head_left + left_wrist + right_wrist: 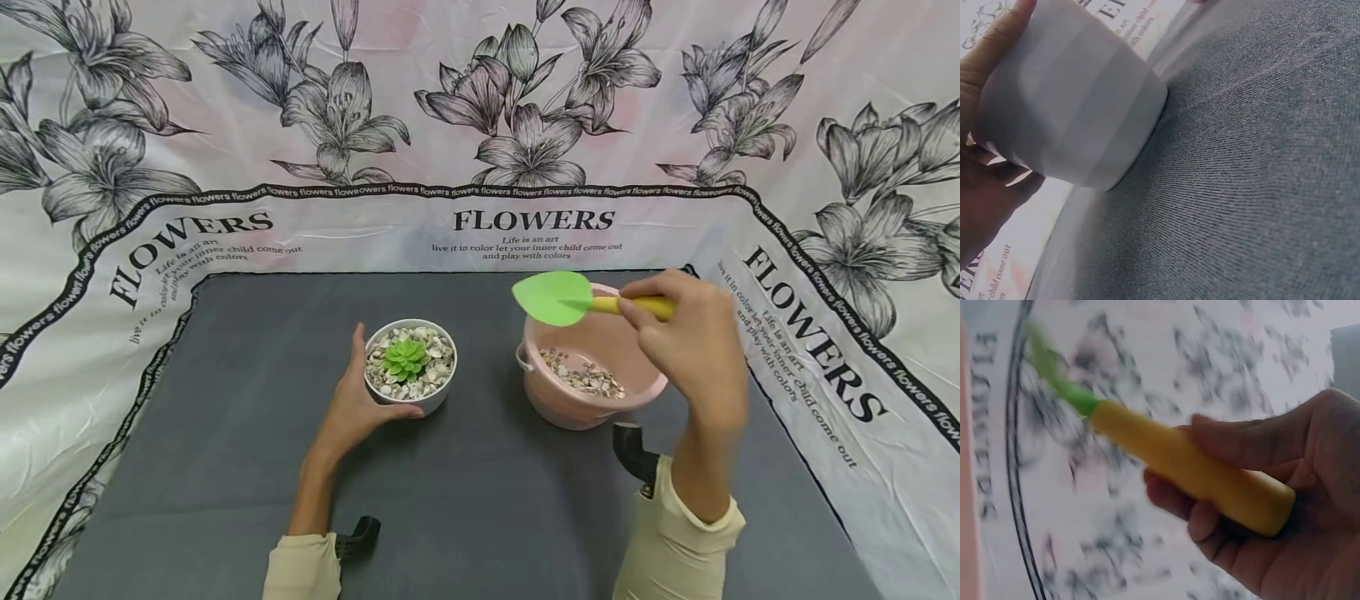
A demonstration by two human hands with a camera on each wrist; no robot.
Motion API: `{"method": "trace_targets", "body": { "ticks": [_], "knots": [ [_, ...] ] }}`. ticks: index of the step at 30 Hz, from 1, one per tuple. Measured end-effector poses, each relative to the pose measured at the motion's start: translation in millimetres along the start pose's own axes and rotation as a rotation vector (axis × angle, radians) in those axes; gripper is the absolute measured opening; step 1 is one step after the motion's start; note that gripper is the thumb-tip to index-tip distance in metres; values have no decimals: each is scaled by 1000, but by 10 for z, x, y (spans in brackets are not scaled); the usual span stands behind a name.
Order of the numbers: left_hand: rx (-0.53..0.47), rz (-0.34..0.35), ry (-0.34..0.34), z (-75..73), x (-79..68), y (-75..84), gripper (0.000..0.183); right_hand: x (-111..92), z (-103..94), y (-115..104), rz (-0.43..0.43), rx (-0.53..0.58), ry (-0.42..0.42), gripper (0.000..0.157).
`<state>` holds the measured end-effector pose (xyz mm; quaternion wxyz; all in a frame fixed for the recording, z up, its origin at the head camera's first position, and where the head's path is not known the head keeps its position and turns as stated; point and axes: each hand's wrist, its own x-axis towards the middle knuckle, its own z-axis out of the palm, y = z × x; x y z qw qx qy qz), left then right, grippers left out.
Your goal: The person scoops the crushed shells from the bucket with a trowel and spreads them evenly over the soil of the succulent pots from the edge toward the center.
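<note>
A white pot (435, 402) stands on the grey cloth, with a small green succulent (406, 359) amid pale pebbles (431, 377). My left hand (362, 404) curves round the pot's left and near side, thumb in front; in the left wrist view the fingers wrap the pot's faceted wall (1079, 100). My right hand (693, 342) grips the yellow handle (1191, 472) of a toy trowel with a green leaf-shaped blade (553, 298). The trowel is held over the far rim of a pink bucket (558, 408). Some pebbles (585, 379) lie on the bucket's bottom.
A dark grey cloth (480, 517) covers the work surface. Around it runs white fabric (525, 237) printed with flowers and lettering, rising at the back. The bucket's white handle joint (524, 358) sticks out on its left side.
</note>
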<state>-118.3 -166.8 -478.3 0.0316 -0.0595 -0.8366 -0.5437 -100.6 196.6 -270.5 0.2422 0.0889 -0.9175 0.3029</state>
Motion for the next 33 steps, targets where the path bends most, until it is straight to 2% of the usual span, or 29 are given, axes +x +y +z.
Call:
{"method": "trace_targets", "body": {
  "ticks": [3, 5, 7, 11, 14, 18, 25, 28, 31, 33],
  "knots": [
    [2, 1, -2, -21, -7, -5, 156, -52, -135, 144, 14, -57, -3, 11],
    [1, 0, 6, -34, -11, -14, 157, -67, -132, 237, 25, -88, -51, 12],
    [-1, -2, 11, -49, -22, -19, 157, -60, -53, 328, 49, -107, -136, 13],
    [8, 0, 12, -79, -29, -18, 156, -22, 217, 501, 148, -90, -359, 15],
    [19, 6, 5, -88, -22, -18, 156, 8, 362, 614, 172, -103, -435, 12],
    [18, 0, 8, -92, -35, -20, 156, 31, 432, 713, 136, -147, -437, 9],
    [29, 3, 21, -91, -38, -55, 154, -24, 497, 812, 116, -170, -450, 16],
    [70, 30, 27, -116, -58, -23, 149, -80, 538, 793, 21, -157, -352, 8],
    [168, 112, 86, -153, -104, 129, 137, -173, 582, 722, -75, -115, -215, 34],
    [265, 189, 139, -168, -125, 307, 129, -240, 603, 653, -114, -115, -162, 54]
  ]
}}
